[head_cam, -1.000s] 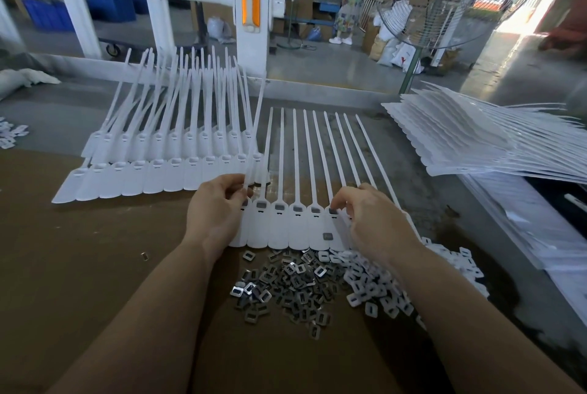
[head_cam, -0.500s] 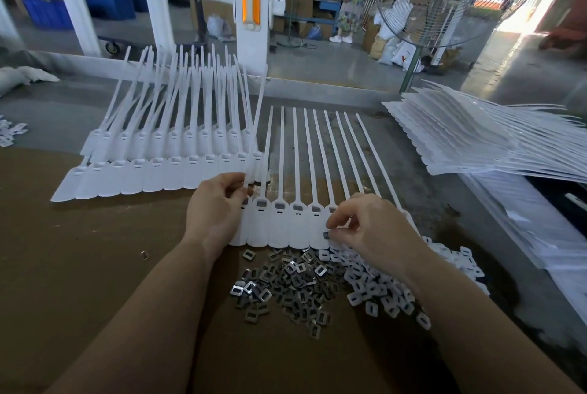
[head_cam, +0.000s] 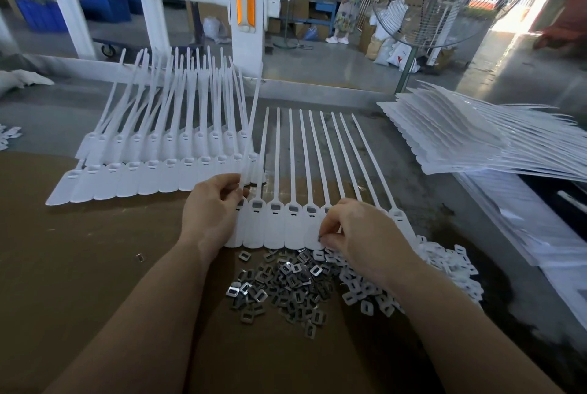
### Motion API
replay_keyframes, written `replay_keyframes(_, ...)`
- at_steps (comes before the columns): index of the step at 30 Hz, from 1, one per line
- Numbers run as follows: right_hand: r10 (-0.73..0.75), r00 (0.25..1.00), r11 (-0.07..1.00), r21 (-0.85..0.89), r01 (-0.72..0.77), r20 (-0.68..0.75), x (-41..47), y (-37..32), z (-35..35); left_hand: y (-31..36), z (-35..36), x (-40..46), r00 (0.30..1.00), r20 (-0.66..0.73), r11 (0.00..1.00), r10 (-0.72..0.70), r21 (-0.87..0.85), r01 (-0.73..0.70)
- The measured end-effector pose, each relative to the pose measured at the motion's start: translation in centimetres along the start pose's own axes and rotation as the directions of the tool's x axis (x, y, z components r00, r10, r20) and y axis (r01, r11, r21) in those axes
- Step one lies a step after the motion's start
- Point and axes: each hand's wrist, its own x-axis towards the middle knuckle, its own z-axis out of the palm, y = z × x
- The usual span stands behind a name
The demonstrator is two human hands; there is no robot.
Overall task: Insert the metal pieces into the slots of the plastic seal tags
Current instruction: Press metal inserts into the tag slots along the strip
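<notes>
Pinching a small metal piece (head_cam: 319, 237), right hand (head_cam: 359, 234) sits w/ fingers curled tight at the near edge of the tag row (head_cam: 295, 228). Left hand (head_cam: 212, 206) grips the row's left-end strap. Metal pile (head_cam: 282, 285) just below the row; bare brown tabletop (head_cam: 79, 266) to its left.

The right hand (head_cam: 359, 231) covers two tag heads; its pinched metal piece (head_cam: 319, 237) barely shows.

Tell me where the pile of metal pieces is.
In the head view, the metal pieces lie on the brown table, low centre, just below the row of tags, between the forearms, with white plastic clips on their right.
</notes>
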Motion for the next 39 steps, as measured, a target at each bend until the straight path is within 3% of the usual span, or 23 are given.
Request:
replay_keyframes(14,0.004,1.0,1.0,-0.024,-0.003,0.008,-0.8,-0.3,-0.1,-0.1,0.0,0.1,1.0,0.001,1.0,-0.002,-0.01,0.002)
replay_keyframes(24,-0.025,0.995,0.997,-0.068,0.018,-0.092,-1.1,-0.2,0.7,0.1,-0.1,-0.1,1.0,-0.011,1.0,0.012,0.008,-0.012)
replay_keyframes(32,0.156,0.96,0.987,0.077,-0.142,-0.231,-0.9,1.7,-0.2,0.1,0.0,0.1,1.0,-0.008,1.0,0.006,0.009,-0.006)
replay_keyframes(39,0.198,0.95,0.978,0.115,-0.175,-0.24,-0.7,2.2,-0.7,0.0,0.0,0.0,1.0,-0.003,0.999,0.024,0.033,-0.024)
